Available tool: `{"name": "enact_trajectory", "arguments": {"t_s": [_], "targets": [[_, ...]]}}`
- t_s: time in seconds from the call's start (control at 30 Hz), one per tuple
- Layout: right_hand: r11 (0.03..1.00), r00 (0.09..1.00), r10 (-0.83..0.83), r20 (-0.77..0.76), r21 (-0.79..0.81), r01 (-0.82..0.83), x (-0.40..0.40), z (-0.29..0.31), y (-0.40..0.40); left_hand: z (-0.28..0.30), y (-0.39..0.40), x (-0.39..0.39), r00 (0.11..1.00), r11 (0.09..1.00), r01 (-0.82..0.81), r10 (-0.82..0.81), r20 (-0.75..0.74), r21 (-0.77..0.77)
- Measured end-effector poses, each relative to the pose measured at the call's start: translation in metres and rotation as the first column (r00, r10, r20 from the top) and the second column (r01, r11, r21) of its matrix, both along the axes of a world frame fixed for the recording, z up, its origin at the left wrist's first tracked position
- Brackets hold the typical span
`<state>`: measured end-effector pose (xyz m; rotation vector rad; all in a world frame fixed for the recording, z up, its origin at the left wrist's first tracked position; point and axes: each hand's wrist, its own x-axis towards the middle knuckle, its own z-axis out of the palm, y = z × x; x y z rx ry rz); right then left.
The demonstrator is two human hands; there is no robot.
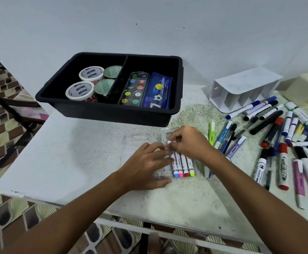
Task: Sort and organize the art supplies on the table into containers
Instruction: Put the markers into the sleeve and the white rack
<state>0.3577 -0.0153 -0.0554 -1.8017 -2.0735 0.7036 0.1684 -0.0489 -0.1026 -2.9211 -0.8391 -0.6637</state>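
A clear packet of small markers (183, 166) with blue, pink, red and yellow ends lies on the table in front of me. My left hand (145, 166) rests on its left side, fingers laid over the packet. My right hand (188, 142) pinches the packet's top edge near a white tab. A black two-part bin (87, 107) stands behind, holding tape rolls (79, 90) in the left part and a paint palette (134, 88) and blue pencil case (158, 91) in the right part.
A heap of loose markers and highlighters (281, 136) covers the table's right side. A white divided organizer (241, 88) lies on its side at the back right. The table's front edge (112, 211) is near my arms; patterned floor lies below.
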Motion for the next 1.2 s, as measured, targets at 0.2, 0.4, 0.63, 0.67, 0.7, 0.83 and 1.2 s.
{"name": "enact_trajectory", "arguments": {"t_s": [0.2,0.4,0.63,0.67,0.7,0.83,1.2], "targets": [[0.997,0.996,0.078,0.054,-0.019,-0.077,0.004,0.006,-0.001,-0.004,0.001,-0.003,0.998,0.998,0.057,-0.057,0.024,-0.017],[0.998,0.991,0.064,0.115,-0.002,-0.064,0.001,0.009,-0.003,-0.002,0.004,-0.004,0.999,0.997,0.035,-0.033,0.023,-0.067],[0.994,0.986,0.094,0.140,0.042,-0.101,0.000,0.008,-0.008,-0.002,0.003,-0.005,1.000,0.995,0.024,-0.023,0.012,-0.099],[0.993,0.987,0.105,0.122,0.044,-0.111,0.002,0.007,-0.009,-0.001,0.003,-0.006,1.000,0.995,0.025,-0.026,-0.001,-0.096],[0.992,0.990,0.107,0.091,0.054,-0.112,0.005,0.006,-0.012,0.002,0.005,-0.006,0.999,0.996,0.028,-0.030,-0.021,-0.090],[0.994,0.999,0.015,-0.045,0.110,-0.010,0.030,-0.002,-0.028,0.014,0.007,0.004,0.999,0.997,-0.002,-0.001,-0.042,-0.079],[0.920,0.911,-0.348,0.222,0.269,0.286,0.143,-0.024,-0.105,0.022,0.045,0.114,0.974,0.919,-0.102,0.014,-0.228,-0.380]]}}
